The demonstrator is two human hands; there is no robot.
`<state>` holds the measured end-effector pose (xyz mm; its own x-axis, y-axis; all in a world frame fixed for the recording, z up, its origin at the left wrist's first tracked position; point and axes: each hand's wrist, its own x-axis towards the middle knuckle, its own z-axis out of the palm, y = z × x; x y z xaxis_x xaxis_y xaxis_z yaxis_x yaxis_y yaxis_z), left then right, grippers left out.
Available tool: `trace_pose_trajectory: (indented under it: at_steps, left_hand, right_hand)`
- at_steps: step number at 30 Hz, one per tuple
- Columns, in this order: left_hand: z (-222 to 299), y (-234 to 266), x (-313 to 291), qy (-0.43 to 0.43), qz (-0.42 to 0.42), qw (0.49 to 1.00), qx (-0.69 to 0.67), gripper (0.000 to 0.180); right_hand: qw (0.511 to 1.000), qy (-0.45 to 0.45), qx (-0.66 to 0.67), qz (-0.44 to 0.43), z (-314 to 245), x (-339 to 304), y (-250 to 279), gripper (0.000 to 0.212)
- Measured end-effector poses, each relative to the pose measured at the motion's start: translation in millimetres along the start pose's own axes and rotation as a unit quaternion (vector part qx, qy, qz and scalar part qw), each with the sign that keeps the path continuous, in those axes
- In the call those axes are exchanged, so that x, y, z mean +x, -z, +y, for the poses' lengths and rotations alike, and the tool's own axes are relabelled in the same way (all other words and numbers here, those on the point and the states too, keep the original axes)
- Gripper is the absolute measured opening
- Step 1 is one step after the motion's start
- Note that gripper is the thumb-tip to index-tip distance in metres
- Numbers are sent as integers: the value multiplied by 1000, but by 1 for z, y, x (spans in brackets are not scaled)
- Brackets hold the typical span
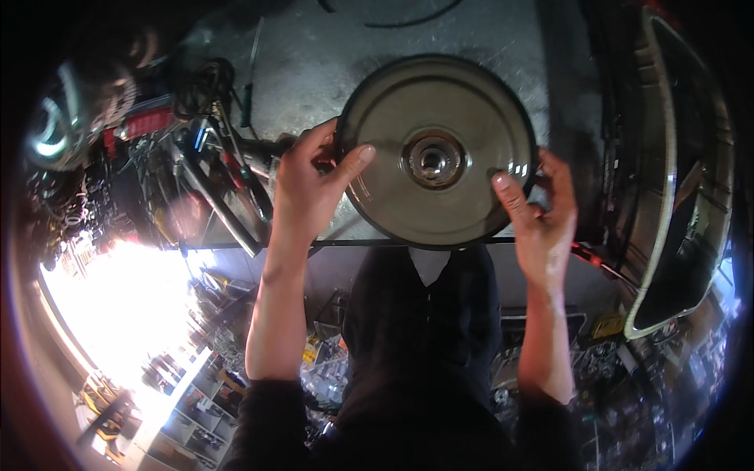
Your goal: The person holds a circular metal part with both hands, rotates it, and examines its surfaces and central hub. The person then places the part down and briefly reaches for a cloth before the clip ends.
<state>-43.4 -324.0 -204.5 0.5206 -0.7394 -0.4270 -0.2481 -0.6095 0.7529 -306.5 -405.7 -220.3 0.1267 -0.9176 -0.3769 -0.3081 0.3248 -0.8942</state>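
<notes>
A round grey-brown disc wheel [393,200] with a dark rim and a rusty-looking hub [433,161] faces up in front of me. On its left edge my left hand [310,173] is closed, the thumb lying on the face and the fingers around the rim. My right hand [543,220] grips the opposite edge, its thumb pressed on the face and its fingers at the outer side. Beneath the wheel is a worn metal bench top [298,78]; whether the wheel touches it, I cannot tell.
Hand tools, among them a metal bar [216,192], crowd the bench's left side near a red tray [148,122]. A large pale-rimmed dark panel [667,196] stands at the right. A red-handled tool [587,254] sits beyond my right hand. Cluttered shelving [184,424] is lower left.
</notes>
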Motion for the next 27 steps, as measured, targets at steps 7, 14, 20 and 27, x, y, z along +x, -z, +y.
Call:
trace_pose_trajectory:
  at_steps: [7,14,20,27]
  left_hand:
    - [24,0,-38,-150,255,951,89,57]
    - [19,3,-136,-140,182,969,92,39]
    - [10,24,-132,-127,5,982,-139,33]
    - [-51,30,-150,-156,6,976,-152,39]
  right_hand:
    - [978,80,-177,-77,-2,-43,48,58]
    - [940,226,-221,-124,-22,-90,134,53]
    - [962,192,-192,20,81,-149,210,47]
    - [911,-347,-57,216,348,-390,268,21]
